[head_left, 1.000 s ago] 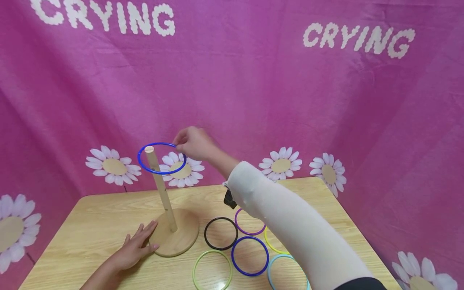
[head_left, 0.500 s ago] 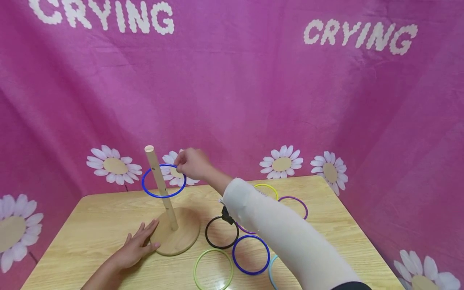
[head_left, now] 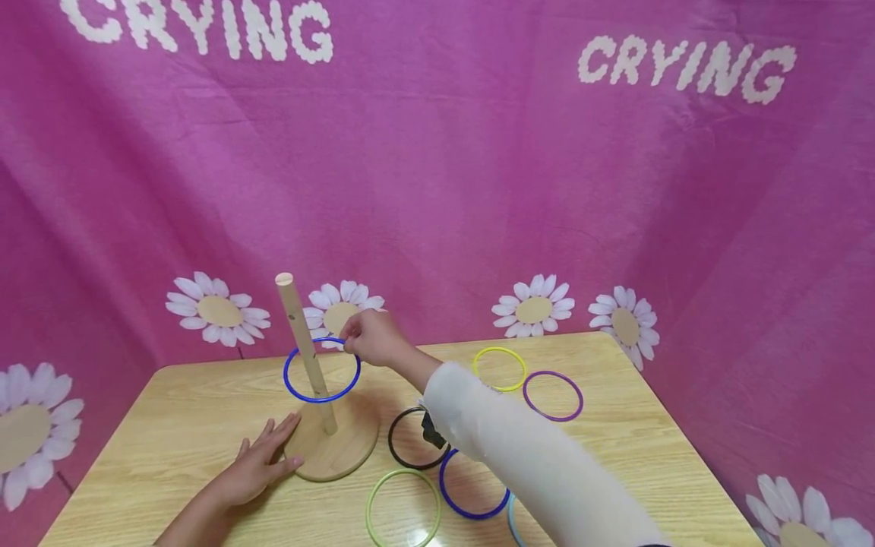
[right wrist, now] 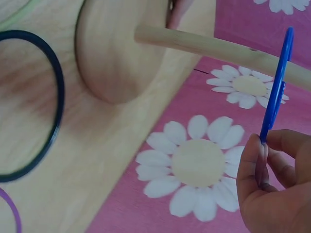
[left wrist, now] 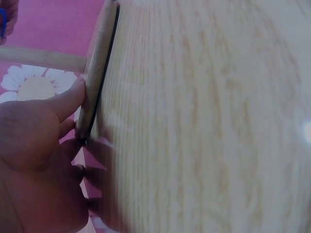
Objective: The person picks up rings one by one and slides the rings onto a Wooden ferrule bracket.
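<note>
My right hand (head_left: 374,336) pinches the rim of a blue ring (head_left: 322,400) between thumb and fingers. The ring circles an upright wooden post (head_left: 298,323), at roughly its lower half, above the round wooden base (head_left: 350,453). In the right wrist view the pinched ring (right wrist: 279,85) shows nearly edge-on across the post (right wrist: 209,48). My left hand (head_left: 251,469) rests at the left edge of the base, fingers spread and extended. Its thumb (left wrist: 73,99) touches the base (left wrist: 97,73) in the left wrist view.
On the wooden table (head_left: 184,425) lie more rings: black (head_left: 390,439), light green (head_left: 369,509), dark blue (head_left: 478,517), yellow (head_left: 503,390) and purple (head_left: 555,419). My right sleeve (head_left: 526,456) partly covers a light blue ring (head_left: 511,520). A pink curtain (head_left: 437,175) hangs behind.
My right hand has lowered the blue ring from the post's top down along it. My left hand stays at the base. Yellow and purple rings, previously behind the sleeve, now show.
</note>
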{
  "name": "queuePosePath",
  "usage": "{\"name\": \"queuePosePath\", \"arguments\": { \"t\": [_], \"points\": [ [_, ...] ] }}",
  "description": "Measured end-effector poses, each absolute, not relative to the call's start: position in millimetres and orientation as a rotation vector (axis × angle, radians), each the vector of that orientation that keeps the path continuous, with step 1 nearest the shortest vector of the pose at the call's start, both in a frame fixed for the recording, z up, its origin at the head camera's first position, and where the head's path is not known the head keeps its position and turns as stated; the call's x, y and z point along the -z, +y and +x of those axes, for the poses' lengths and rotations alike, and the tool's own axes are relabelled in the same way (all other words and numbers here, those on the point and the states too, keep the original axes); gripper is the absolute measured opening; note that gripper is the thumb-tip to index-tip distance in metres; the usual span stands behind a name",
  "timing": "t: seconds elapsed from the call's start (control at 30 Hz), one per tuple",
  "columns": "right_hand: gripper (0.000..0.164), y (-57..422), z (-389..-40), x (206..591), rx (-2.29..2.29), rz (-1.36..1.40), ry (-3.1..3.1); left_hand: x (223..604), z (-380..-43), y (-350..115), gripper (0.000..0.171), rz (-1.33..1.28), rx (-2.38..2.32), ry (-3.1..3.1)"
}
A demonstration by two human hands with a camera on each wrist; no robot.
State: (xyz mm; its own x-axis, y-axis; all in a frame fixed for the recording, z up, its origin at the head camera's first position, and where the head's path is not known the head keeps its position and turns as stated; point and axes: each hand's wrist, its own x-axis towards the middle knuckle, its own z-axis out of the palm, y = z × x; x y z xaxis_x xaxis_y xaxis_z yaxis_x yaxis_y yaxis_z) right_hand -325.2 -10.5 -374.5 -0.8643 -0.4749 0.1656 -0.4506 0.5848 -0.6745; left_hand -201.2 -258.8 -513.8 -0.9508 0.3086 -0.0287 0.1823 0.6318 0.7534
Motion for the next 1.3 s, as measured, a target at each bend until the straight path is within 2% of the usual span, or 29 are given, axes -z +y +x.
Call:
{"name": "queuePosePath", "arguments": {
  "t": [0.67,1.3],
  "points": [
    [0.009,-8.1,-314.8,452.9,1.255,-0.551,2.705,516.3,-203.1,-259.4,0.078,0.382,-1.188,2.711],
    [0.009,-13.5,-305.0,496.0,1.225,-0.369,2.754,515.9,-202.5,-260.8,0.079,0.383,-1.208,2.695]
  ]
}}
